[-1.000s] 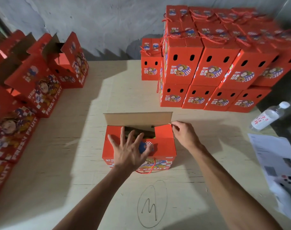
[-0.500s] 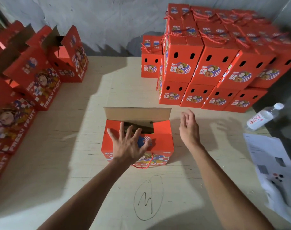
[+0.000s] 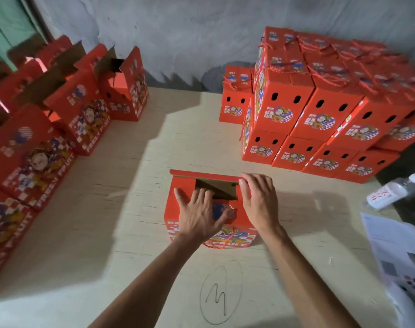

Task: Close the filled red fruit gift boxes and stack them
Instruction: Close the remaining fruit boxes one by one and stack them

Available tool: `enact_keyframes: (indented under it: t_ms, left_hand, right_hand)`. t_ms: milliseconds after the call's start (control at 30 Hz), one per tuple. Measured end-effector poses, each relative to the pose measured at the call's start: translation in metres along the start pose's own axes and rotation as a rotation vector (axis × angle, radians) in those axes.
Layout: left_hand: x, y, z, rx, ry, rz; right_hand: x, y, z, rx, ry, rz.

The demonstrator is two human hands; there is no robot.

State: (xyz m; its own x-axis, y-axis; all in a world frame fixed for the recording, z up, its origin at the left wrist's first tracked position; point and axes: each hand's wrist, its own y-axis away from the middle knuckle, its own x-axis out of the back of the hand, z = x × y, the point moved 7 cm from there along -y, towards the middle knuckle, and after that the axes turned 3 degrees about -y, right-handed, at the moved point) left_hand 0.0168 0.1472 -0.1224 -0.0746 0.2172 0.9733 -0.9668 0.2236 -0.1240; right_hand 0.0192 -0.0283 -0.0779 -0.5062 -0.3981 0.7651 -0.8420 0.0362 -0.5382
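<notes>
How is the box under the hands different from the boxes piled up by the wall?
The box under the hands has a gap in its top, its far flap not fully down; the stacked boxes are shut. It stands alone on the table; they sit in layers. Both are red with cartoon pictures and red rope handles.

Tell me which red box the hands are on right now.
The lone box at table centre, far flap half down. Left hand lies flat on top, right hand on the flap's right end. The open boxes left and closed stack right sit untouched.
</notes>
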Motion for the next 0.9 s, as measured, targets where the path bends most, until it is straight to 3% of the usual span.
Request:
enact_keyframes:
  t_ms: [100, 167, 233, 300, 367, 500, 633, 900]
  left_hand:
    - [0.005, 0.009, -0.007, -0.052, 0.17, 0.066]
    - [0.019, 0.019, -0.019, -0.049, 0.387, 0.233]
    - [0.035, 0.029, -0.039, 0.08, 0.545, 0.4]
    - [0.047, 0.031, -0.063, 0.229, 0.58, 0.467]
    - [0.051, 0.02, -0.08, 0.229, 0.476, 0.391]
    - [0.053, -0.002, -0.099, 0.025, 0.412, 0.139]
    - [0.058, -0.007, -0.111, -0.068, 0.376, 0.153]
    - [0.052, -0.001, -0.112, -0.069, 0.403, 0.33]
  right_hand:
    - [-0.004, 0.012, 0.001, 0.004, 0.04, -0.08]
    - [-0.006, 0.021, 0.001, 0.046, 0.058, -0.107]
    - [-0.009, 0.029, 0.002, 0.051, 0.075, -0.115]
    - [-0.012, 0.034, 0.001, 0.018, 0.104, -0.112]
    - [-0.013, 0.036, -0.002, 0.002, 0.131, -0.1]
    - [-0.009, 0.038, -0.005, 0.022, 0.144, -0.078]
    - [-0.01, 0.04, -0.006, 0.035, 0.138, -0.058]
    - [-0.01, 0.039, -0.011, 0.056, 0.204, -0.045]
